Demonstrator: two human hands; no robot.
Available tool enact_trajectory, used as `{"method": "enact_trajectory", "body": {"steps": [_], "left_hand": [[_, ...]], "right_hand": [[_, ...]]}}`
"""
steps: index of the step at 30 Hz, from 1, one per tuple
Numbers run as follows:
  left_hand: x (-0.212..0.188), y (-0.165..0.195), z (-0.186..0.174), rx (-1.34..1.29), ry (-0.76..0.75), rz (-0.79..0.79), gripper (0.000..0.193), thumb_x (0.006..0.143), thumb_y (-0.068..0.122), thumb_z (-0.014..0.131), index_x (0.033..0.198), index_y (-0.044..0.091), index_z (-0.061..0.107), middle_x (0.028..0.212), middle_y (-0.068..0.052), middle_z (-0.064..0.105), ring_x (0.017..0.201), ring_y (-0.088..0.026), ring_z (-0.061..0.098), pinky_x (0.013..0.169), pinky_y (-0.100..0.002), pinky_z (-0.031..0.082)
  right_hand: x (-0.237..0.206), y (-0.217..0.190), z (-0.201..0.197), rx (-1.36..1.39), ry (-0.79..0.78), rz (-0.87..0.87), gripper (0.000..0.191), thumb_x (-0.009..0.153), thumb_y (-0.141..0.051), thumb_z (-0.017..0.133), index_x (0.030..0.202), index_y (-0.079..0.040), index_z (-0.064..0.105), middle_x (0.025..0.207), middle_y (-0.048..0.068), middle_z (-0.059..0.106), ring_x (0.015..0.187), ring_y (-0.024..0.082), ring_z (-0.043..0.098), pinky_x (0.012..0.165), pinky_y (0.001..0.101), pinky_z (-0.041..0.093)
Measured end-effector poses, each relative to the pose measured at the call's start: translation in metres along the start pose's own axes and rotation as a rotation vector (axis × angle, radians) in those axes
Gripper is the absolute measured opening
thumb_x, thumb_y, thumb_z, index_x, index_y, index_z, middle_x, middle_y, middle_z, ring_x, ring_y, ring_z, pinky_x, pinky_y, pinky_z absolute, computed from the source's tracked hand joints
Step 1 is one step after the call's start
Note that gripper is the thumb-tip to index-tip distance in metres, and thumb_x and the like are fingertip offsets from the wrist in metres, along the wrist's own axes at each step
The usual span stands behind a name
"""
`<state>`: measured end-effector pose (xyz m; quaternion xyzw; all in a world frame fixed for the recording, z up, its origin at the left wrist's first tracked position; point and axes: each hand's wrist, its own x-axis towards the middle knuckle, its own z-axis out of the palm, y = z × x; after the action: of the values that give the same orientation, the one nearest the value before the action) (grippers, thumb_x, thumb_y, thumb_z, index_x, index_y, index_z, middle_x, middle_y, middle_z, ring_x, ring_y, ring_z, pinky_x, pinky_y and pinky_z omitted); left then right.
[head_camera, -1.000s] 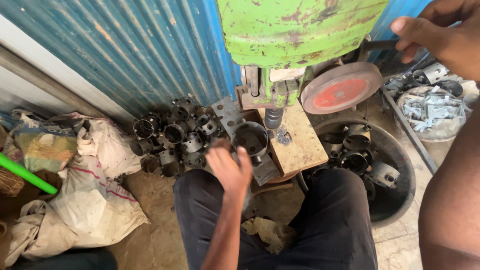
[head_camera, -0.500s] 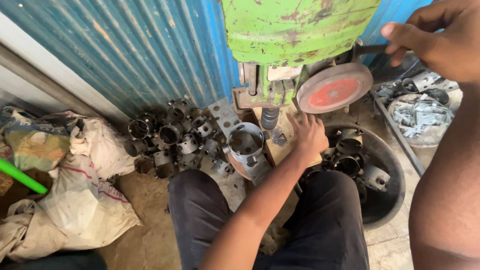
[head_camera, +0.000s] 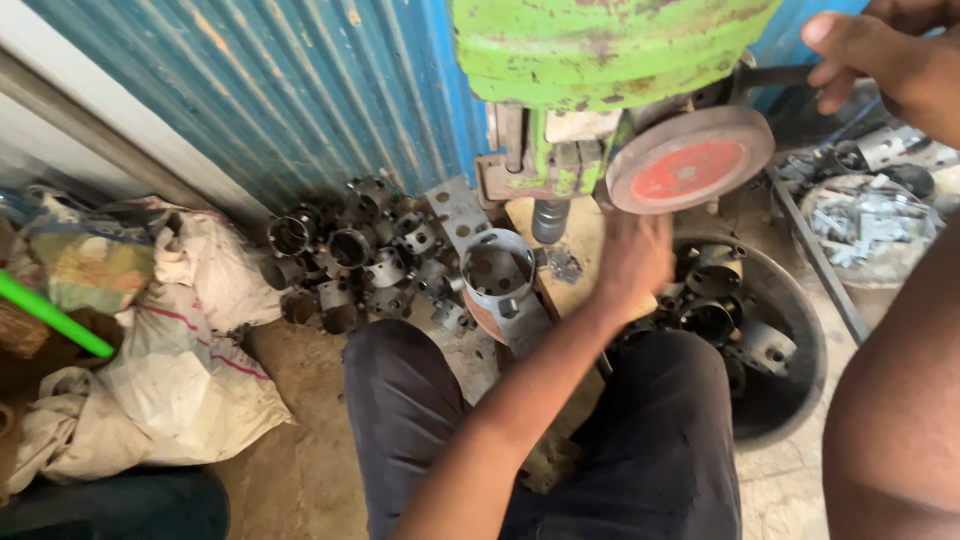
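Nearest, between the dark-trousered knees, the left hand (head_camera: 632, 262) lies blurred on the wooden block under the green press (head_camera: 610, 50); I cannot tell its grip. Half a second ago it hovered higher. Beside it stands a grey metal cup (head_camera: 497, 272), unpunched I judge; finished cups (head_camera: 350, 260) heap beyond. Farthest, the right hand (head_camera: 865, 50) curls closed around the lever (head_camera: 775, 76).
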<state>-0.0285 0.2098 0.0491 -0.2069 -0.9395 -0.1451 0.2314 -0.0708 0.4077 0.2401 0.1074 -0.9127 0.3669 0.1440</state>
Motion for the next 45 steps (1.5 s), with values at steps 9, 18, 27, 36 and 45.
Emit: {"method": "enact_trajectory", "body": {"steps": [9, 18, 27, 36, 45], "left_hand": [[-0.126, -0.001, -0.008, -0.122, -0.001, 0.134, 0.056, 0.077, 0.012, 0.069, 0.133, 0.006, 0.064, 0.139, -0.016, 0.061, 0.138, -0.036, 0.052, 0.115, -0.060, 0.036], [-0.134, -0.037, 0.007, -0.170, -0.067, 0.219, 0.035, 0.096, 0.004, 0.060, 0.129, -0.001, 0.065, 0.138, -0.016, 0.063, 0.137, -0.032, 0.057, 0.122, -0.048, 0.038], [-0.129, -0.047, 0.001, -0.186, -0.080, 0.235, 0.036, 0.095, 0.003, 0.057, 0.130, -0.001, 0.065, 0.140, -0.016, 0.065, 0.136, -0.029, 0.059, 0.123, -0.048, 0.037], [-0.130, -0.054, 0.009, -0.233, -0.111, 0.229, 0.040, 0.092, -0.002, 0.060, 0.131, 0.004, 0.066, 0.141, -0.011, 0.065, 0.135, -0.025, 0.061, 0.127, -0.053, 0.032], [-0.163, -0.100, -0.017, -0.527, -0.015, -0.127, 0.022, 0.093, 0.037, 0.065, 0.110, 0.024, 0.072, 0.098, -0.001, 0.072, 0.095, -0.018, 0.068, 0.095, -0.034, 0.054]], "right_hand": [[0.008, 0.047, 0.006, 0.149, -0.044, -0.097, 0.041, 0.112, -0.036, 0.072, 0.088, -0.003, 0.066, 0.081, 0.014, 0.067, 0.065, 0.015, 0.065, 0.060, 0.0283, 0.049], [-0.013, -0.020, -0.002, -0.035, 0.012, -0.054, 0.037, 0.103, -0.034, 0.071, 0.084, -0.002, 0.070, 0.068, 0.013, 0.065, 0.044, 0.009, 0.050, 0.041, 0.0276, 0.035], [-0.008, 0.002, -0.001, 0.039, -0.012, -0.141, 0.043, 0.113, -0.033, 0.073, 0.087, 0.001, 0.066, 0.080, 0.014, 0.069, 0.073, 0.015, 0.069, 0.062, 0.0253, 0.052], [-0.008, 0.019, -0.001, 0.039, -0.022, -0.071, 0.041, 0.112, -0.031, 0.069, 0.088, 0.003, 0.064, 0.084, 0.020, 0.069, 0.073, 0.022, 0.070, 0.058, 0.0320, 0.051], [-0.023, -0.027, 0.004, -0.073, -0.002, 0.001, 0.043, 0.109, -0.041, 0.062, 0.105, 0.002, 0.069, 0.090, 0.017, 0.071, 0.045, 0.023, 0.050, 0.041, 0.0315, 0.040]]}}
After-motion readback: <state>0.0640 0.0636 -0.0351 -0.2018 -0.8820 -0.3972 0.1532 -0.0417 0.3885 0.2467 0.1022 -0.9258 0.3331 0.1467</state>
